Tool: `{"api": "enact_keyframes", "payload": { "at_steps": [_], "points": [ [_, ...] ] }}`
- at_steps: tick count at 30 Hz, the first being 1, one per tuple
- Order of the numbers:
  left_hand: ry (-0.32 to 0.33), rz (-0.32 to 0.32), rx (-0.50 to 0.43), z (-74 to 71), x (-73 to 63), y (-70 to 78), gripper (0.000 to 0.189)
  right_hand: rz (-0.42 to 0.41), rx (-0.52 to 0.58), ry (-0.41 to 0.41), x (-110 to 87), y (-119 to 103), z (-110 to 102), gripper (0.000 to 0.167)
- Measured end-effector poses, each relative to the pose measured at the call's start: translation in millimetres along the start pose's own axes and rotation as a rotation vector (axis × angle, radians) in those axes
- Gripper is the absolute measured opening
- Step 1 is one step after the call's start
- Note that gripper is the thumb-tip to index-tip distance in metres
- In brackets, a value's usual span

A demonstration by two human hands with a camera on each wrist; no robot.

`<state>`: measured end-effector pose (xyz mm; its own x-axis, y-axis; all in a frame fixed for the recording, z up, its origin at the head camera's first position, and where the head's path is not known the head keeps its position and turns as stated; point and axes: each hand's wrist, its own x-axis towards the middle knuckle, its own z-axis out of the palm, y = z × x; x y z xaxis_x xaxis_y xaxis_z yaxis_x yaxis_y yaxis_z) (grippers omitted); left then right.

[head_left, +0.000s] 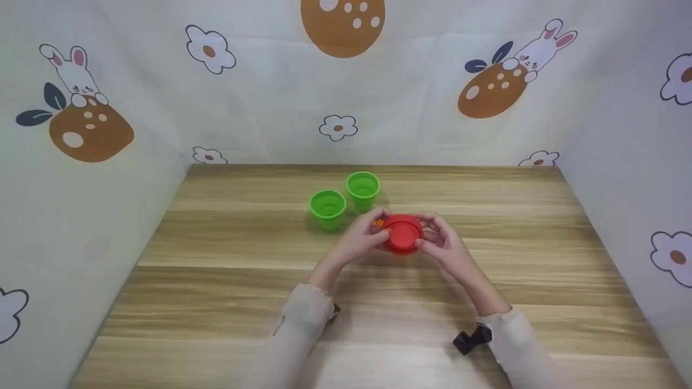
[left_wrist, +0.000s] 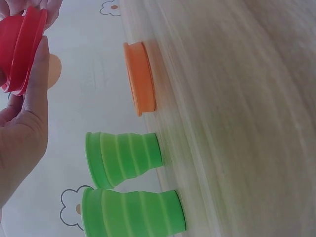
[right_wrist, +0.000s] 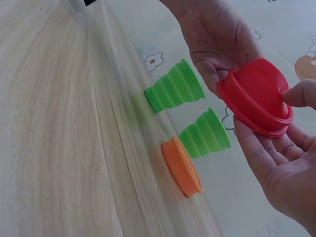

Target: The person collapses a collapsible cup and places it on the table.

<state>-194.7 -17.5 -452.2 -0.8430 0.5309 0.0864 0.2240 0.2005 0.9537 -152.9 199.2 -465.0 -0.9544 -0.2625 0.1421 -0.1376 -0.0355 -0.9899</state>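
Note:
Both hands hold a red collapsible cup (head_left: 403, 236) above the table, its ringed round face turned up toward the head camera. My left hand (head_left: 359, 239) grips its left side, thumb on the near face and fingers behind. On the opposite side my right hand (head_left: 447, 247) pinches the rim between thumb and fingers. In the right wrist view the red cup (right_wrist: 259, 96) looks mostly folded, with a short raised part inside its wide rim. A flattened orange collapsible cup (left_wrist: 140, 78) lies on the table behind the hands, almost hidden in the head view.
Two green collapsible cups stand extended and upright, one (head_left: 327, 209) left of the hands and another (head_left: 363, 190) farther back. The wood-grain table (head_left: 216, 302) meets a patterned cloth wall (head_left: 270, 97) at its back edge. Cloth also flanks both sides.

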Motion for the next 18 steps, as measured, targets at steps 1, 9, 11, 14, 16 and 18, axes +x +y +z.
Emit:
{"api": "enact_keyframes", "payload": {
  "at_steps": [1,9,11,14,16,18],
  "points": [
    [0.001,0.0,0.002,0.3,0.1,0.1,0.029,-0.008,-0.004,0.002,0.3,0.1,0.4,0.052],
    [0.001,0.002,-0.049,3.4,-0.6,3.7,0.028,-0.038,-0.032,0.063,2.9,1.1,5.3,0.049],
    [-0.006,0.004,-0.088,3.9,-0.6,4.6,0.029,-0.037,-0.028,0.081,3.0,0.3,6.5,0.048],
    [-0.039,0.009,-0.165,4.0,-0.8,5.1,0.032,-0.044,-0.035,0.102,2.9,-0.9,7.4,0.048],
    [-0.066,0.022,-0.192,3.4,-1.3,4.6,0.036,-0.047,-0.03,0.116,3.0,-0.9,7.4,0.048],
    [-0.088,0.03,-0.196,2.8,-1.6,4.0,0.042,-0.047,-0.025,0.132,2.8,-0.6,7.3,0.048]
  ]
}}
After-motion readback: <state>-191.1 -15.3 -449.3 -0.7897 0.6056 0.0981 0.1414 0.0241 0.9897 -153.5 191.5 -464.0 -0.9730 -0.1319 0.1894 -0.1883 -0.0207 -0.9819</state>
